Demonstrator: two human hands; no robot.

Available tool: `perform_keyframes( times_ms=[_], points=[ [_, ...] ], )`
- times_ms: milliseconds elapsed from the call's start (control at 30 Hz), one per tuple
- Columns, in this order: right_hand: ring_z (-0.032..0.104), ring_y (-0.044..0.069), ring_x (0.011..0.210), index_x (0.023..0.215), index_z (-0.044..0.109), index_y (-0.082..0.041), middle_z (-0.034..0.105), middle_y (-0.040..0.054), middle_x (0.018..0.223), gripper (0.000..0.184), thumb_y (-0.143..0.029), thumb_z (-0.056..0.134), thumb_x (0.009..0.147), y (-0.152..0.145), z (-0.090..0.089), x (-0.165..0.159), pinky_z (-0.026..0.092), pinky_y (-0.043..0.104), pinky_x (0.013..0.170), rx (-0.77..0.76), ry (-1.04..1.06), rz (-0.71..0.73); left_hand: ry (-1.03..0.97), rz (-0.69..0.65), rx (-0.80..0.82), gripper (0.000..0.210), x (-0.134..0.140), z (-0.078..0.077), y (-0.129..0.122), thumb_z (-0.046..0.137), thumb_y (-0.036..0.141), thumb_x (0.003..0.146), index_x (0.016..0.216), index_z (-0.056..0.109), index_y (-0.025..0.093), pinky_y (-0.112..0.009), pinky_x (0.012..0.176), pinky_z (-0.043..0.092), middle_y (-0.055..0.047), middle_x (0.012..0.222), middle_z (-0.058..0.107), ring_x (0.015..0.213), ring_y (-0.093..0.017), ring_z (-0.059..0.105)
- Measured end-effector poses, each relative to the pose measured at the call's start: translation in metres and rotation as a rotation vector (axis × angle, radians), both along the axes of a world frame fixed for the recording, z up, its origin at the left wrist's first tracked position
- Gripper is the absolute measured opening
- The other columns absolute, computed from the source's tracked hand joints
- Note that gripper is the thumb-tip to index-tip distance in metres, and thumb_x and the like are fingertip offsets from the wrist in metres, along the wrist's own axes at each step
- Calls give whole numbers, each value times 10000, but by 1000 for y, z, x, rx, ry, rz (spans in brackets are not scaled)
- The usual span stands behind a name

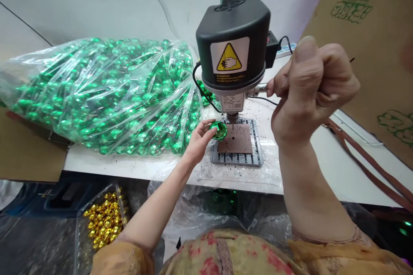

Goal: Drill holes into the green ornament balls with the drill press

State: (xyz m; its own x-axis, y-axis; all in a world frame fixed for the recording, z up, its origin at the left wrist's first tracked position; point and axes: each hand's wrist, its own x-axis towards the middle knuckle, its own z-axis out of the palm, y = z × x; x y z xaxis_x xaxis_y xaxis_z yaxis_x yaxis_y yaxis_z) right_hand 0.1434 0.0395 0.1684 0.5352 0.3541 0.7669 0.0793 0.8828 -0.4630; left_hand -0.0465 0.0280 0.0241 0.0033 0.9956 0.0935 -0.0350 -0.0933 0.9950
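The grip of the left hand (pixel 198 142) pinches a green ball (pixel 220 130) by the left edge of the brown board (pixel 241 145); the right hand (pixel 309 90) grasps the drill (pixel 232 43) lever (pixel 260 89). Likely light, stiff and slippery, the ball is best held by its sides. It looks round, shiny and faceted.

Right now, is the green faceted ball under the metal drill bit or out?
Out: the left hand holds the ball left of the bit.

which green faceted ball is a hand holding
The shiny green faceted ball in the left hand, by the flat brown plate; neither hand holds another.
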Motion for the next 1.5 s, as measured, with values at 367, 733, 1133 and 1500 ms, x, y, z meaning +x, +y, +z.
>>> perform_keyframes(
  times_ms=[367, 733, 1133, 1500],
  points=[
    [409, 44, 438, 624, 328, -230, 359, -84, 533, 436, -386, 594, 932, -1, -1, 3, 324, 283, 468, 5, -51, 35, 73, -30, 105, 590, 18, -34, 22, 875, 557, 704, 1064, 569, 203, -364, 906, 553, -68, 1040, 697, 991, -197, 687],
    [397, 81, 442, 643, 366, -250, 366, -78, 531, 398, -418, 586, 929, 0, -3, 4, 323, 322, 475, 5, -68, 31, 211, -151, 195, 578, 27, -34, 12, 850, 468, 778, 1229, 611, 198, -393, 939, 578, -94, 1139, 727, 1029, -228, 710],
    [419, 36, 439, 624, 349, -226, 333, -89, 532, 405, -308, 593, 937, -2, -1, 2, 299, 276, 480, 17, -58, 42, 339, -132, 260, 529, 35, -37, 5, 832, 398, 802, 1226, 586, 201, -413, 980, 555, -92, 1146, 708, 1086, -245, 686],
    [353, 40, 459, 572, 245, -210, 271, -62, 511, 512, -302, 581, 946, -6, -24, -4, 281, 290, 484, 108, -29, -16, 341, -139, 257, 539, 33, -40, 4, 826, 421, 817, 1248, 576, 216, -447, 1019, 549, -100, 1195, 705, 1129, -258, 685]
  ],
)
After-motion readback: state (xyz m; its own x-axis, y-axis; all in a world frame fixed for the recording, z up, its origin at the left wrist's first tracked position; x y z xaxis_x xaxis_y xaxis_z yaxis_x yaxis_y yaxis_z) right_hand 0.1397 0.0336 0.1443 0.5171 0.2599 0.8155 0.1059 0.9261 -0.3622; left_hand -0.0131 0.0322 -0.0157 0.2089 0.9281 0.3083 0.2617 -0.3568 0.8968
